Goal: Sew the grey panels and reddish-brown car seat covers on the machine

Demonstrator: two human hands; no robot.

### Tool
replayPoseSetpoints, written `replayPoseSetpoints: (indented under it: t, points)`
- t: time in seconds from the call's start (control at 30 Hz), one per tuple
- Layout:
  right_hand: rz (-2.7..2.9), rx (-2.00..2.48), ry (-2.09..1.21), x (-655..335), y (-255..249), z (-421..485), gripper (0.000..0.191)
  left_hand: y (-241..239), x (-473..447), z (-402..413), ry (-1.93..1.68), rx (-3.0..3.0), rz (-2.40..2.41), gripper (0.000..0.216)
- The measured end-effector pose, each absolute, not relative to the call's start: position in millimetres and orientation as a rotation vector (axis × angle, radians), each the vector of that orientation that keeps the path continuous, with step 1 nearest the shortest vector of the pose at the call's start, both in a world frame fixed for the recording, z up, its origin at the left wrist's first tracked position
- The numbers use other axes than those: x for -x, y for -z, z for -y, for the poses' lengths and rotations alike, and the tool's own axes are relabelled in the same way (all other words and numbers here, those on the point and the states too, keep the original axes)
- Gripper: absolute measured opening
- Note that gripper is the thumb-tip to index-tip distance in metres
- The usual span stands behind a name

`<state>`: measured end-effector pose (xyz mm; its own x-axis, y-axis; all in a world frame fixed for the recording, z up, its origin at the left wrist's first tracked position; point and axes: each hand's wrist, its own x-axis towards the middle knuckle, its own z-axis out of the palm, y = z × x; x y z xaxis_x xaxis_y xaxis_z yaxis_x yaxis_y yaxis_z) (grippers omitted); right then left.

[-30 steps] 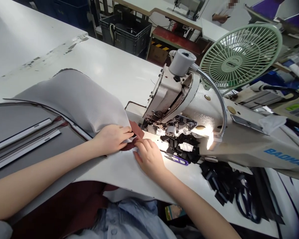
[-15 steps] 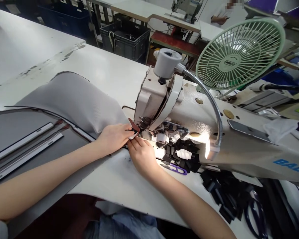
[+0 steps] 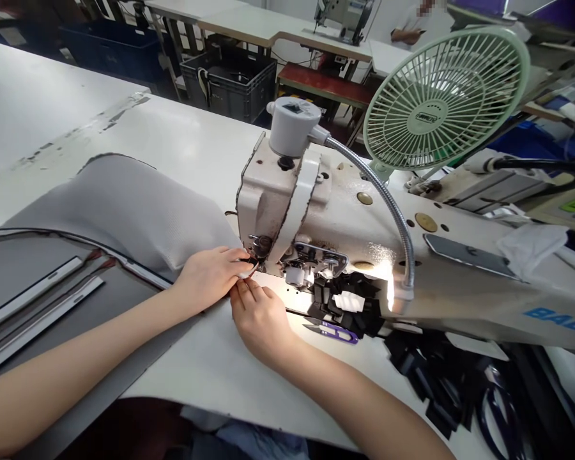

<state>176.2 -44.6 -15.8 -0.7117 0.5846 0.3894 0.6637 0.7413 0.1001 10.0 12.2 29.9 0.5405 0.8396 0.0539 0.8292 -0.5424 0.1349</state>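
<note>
Both my hands meet at the needle end of a sewing machine (image 3: 287, 211). A large piece of grey fabric (image 3: 138, 204) with dark-edged seams spreads to the left across the table. My left hand (image 3: 211, 278) is closed on the fabric's edge, fingertips pinching it close to the presser foot. Just below and to the right, my right hand (image 3: 261, 316) has its fingers bent together on the same edge, their tips beside the left fingers. The needle and the stitching spot are mostly hidden by my fingers. White strips (image 3: 43, 326) lie along the fabric.
Purple thread snips (image 3: 335, 332) lie right of my right hand, by a pile of black fabric pieces (image 3: 354, 291). Dark-handled scissors (image 3: 498, 409) rest at lower right. A green fan (image 3: 445, 102) stands behind the machine. Grey crate (image 3: 239, 83) and a person (image 3: 412, 32) are farther back.
The view has shifted slightly, so the machine appears farther left. The reddish-brown piece at the fingertips shows less now. Both hands keep their hold beside the needle.
</note>
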Motion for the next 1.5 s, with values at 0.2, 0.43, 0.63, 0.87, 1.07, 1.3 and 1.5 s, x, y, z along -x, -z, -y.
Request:
replayPoseSetpoints:
  t: [0.2, 0.43, 0.63, 0.87, 1.07, 1.3, 1.5]
  points:
    - [2.555, 1.042, 0.347, -170.7, 8.8, 45.0, 0.03, -28.6, -13.1, -9.4, -0.147, -2.663, -1.486, 0.027]
    - [2.545, 1.093, 0.381, -170.5, 0.6, 46.4, 0.029, -27.6, -17.0, -7.5, -0.102, -2.652, -1.515, 0.024]
    - [2.611, 1.133, 0.325, -174.1, -0.7, 40.4, 0.03, -29.8, -21.7, -6.9, -0.092, -2.601, -1.571, 0.027]
    - [2.663, 1.18, 0.254, -182.8, -4.8, 34.3, 0.029, -39.7, -37.8, -10.6, -0.022, -2.54, -1.614, 0.027]
    - [2.65, 1.134, 0.274, -184.9, -1.4, 34.0, 0.031, -36.7, -38.8, -11.1, -0.048, -2.531, -1.626, 0.029]
    - [2.624, 1.085, 0.312, -186.0, 6.4, 34.4, 0.035, -36.9, -39.3, -15.9, -0.08, -2.517, -1.637, 0.025]
    - [2.681, 1.105, 0.284, -181.3, 1.9, 35.0, 0.037, -41.9, -40.5, -17.0, -0.024, -2.576, -1.601, 0.024]
